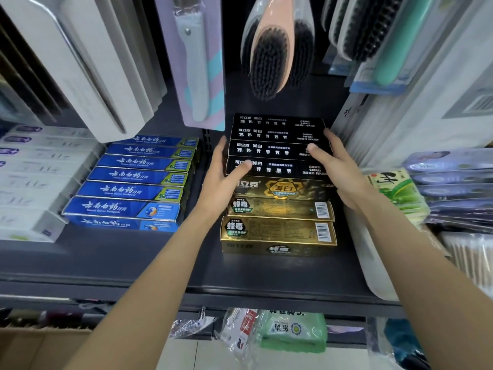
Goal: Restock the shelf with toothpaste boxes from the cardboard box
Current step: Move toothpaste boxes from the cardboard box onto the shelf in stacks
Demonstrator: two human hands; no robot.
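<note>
We have the black boxes (pixel 277 145) at twelve o'clock on the shelf (pixel 133 257), long axes running nine to three. Our left hand (pixel 224 177) and right hand (pixel 336 169) clamp the stack's ends, thumbs hooked on top, equally near. Glossy, rigid cardboard; gold boxes (pixel 277 228) lie just in front.

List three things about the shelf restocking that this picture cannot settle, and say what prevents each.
- Cardboard box: head view, cut off by the bottom-left edge; contents unseen.
- Black toothpaste boxes: the ends are covered by the left hand and the right hand.
- White boxes: print blurred, unreadable.
</note>
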